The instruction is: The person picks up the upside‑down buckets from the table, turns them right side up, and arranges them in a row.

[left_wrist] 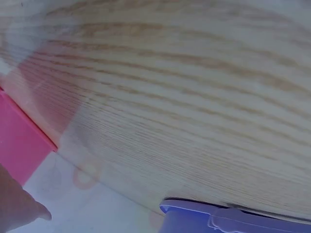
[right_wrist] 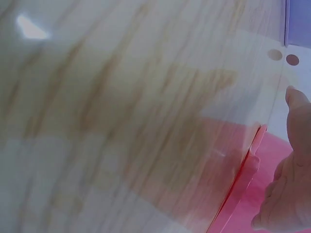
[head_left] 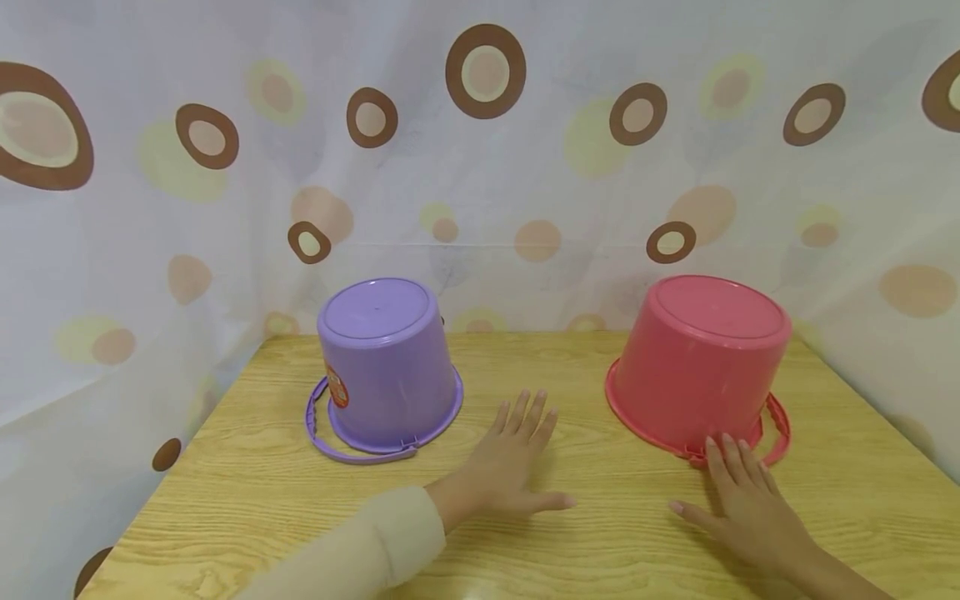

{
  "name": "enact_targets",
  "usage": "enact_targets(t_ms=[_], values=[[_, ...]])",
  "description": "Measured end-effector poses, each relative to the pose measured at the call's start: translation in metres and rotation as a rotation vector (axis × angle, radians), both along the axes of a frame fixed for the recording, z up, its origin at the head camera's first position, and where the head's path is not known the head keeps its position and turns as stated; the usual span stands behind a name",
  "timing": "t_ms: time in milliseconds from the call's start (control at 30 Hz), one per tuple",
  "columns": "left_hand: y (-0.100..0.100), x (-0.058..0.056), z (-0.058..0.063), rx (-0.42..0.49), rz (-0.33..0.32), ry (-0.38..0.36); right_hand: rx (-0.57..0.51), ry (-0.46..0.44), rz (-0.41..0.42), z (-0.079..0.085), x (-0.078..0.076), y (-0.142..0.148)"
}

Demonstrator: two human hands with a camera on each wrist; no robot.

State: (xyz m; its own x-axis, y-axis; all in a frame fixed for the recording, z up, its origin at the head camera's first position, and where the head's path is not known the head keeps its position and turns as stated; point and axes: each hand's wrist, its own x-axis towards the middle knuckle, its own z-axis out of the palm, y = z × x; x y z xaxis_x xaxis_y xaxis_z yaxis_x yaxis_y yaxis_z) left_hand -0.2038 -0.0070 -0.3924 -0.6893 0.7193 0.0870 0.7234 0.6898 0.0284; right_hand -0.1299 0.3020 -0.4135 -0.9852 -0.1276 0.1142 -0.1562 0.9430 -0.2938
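Observation:
Two upside-down plastic buckets stand on the wooden table. The purple bucket [head_left: 390, 375] is on the left, its handle [head_left: 352, 456] lying round the rim and a red sticker on its side. On the right is the red bucket [head_left: 690, 379], with its handle [head_left: 780, 429] at the right of its rim. My left hand [head_left: 506, 467], fingers straight and thumb out, is over the table between the buckets, nearest the purple one. My right hand [head_left: 750, 504] is in front of the red bucket, fingers extended; its fingertips overlap the rim and handle, and whether they touch is unclear.
The wood-grain table [head_left: 525, 375] reaches back to a white curtain [head_left: 480, 167] with brown and pastel circles, which also hangs at both sides. In the right wrist view, the glossy tabletop [right_wrist: 97, 97] reflects the hand and the red bucket.

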Motion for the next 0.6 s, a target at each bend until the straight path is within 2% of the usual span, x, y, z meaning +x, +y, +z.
enact_targets(t_ms=[300,467,600], values=[[0.028,-0.014,0.000,-0.050,-0.027,-0.046,-0.023,-0.061,-0.003,-0.004,-0.003,0.006],[0.045,-0.018,-0.003,-0.076,-0.057,-0.073,0.008,-0.076,-0.010,-0.007,-0.006,0.007],[0.056,-0.019,-0.005,-0.096,-0.057,-0.084,0.011,-0.087,-0.013,-0.008,-0.007,0.007]])
